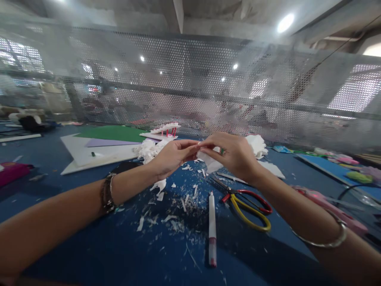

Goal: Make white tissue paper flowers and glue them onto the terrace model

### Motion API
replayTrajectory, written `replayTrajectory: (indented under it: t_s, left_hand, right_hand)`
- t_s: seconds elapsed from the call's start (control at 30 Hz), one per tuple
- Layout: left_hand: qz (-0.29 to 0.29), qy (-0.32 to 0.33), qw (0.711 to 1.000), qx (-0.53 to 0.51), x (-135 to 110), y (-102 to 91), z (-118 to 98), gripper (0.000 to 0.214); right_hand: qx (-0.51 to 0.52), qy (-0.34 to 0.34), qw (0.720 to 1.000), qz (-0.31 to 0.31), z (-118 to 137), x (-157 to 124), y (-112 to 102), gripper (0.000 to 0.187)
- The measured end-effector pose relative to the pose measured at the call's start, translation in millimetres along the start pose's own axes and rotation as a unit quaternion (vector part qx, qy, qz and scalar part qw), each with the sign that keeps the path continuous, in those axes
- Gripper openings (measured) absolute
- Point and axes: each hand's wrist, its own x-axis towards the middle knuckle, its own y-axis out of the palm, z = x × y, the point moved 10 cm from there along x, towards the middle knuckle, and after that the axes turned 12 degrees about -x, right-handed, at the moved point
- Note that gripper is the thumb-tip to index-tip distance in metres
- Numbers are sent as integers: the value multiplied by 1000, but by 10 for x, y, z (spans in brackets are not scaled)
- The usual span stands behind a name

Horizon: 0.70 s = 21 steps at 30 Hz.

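The hands meet above the blue table [125,258]; take their fingertips as the centre of the dial, with twelve pointing away from the person. The right hand [233,155] pinches thin white paper [212,163] between thumb and finger, and the paper hangs below them. The left hand [175,155] has its thumb and forefinger pressed together at the right's tips; whether they also grip the paper, I cannot tell.

At six o'clock a capped pen [212,218] lies pointing away, with white scraps [175,224] toward seven. At five are scissors [251,212], blades apart, handles red and yellow. A white wad [256,146] sits at three, behind the right hand. At nine, just beside the left hand, is a ruffled white heap [145,150]; beyond it lie overlapping green [114,133], purple [110,142] and white sheets [76,151].
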Motion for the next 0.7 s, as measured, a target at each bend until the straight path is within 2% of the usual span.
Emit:
replayTrajectory:
  t_s: [0.27, 0.43, 0.57, 0.7]
  left_hand:
    - [14, -64, 998, 9, -496, 101, 335, 5]
    - [21, -63, 997, 46, -637, 120, 457, 5]
    - [46, -39, 991, 116, -699, 145, 445, 10]
    - [67, -16, 980, 187, -751, 178, 425, 9]
  right_hand:
    - [10, -13, 998, 64, 380, -373, -15, 13]
    - [48, 44, 993, 93, 373, -623, 161, 16]
    - [87, 63, 989, 99, 373, -737, 287, 18]
    - [124, 82, 984, 103, 365, -782, 314, 15]
